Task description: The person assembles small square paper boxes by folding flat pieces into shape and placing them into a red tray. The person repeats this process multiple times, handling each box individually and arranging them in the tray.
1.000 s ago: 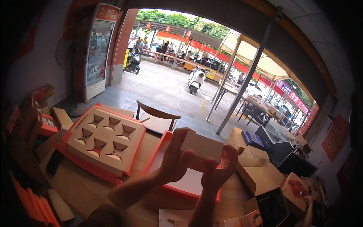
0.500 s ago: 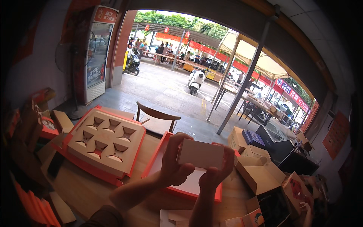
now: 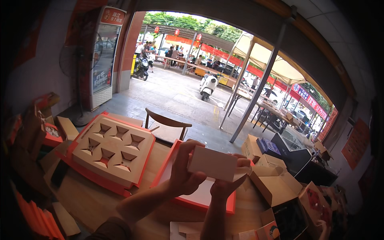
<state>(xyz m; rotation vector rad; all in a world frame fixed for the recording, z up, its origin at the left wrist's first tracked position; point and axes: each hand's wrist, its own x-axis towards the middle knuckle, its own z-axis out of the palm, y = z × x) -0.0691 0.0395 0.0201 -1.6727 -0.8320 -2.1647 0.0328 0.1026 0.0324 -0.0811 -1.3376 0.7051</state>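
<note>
A small, pale cardboard box (image 3: 213, 164) is held up in front of me, above a shallow red-rimmed box (image 3: 231, 203) with a white inside. My left hand (image 3: 185, 170) grips its left end, fingers behind and thumb in front. At the right end is my right hand (image 3: 229, 187), its fingers curled around the back and the thumb low by the edge. Something pale, perhaps an end flap, shows between that thumb and fingers. To the left lies a red box with a cardboard insert (image 3: 113, 138) that has several square, folded-in openings.
A wooden chair (image 3: 168, 124) stands beyond the table. Open brown cartons (image 3: 276, 186) crowd the right side, where another person's hand (image 3: 323, 229) shows. Folded red and brown cardboard (image 3: 38, 214) is stacked at the left. A white folded carton (image 3: 186, 230) lies at the near edge.
The right thumb has moved off the small box's front face toward its right end, and a pale piece now shows there. The left hand keeps its grip.
</note>
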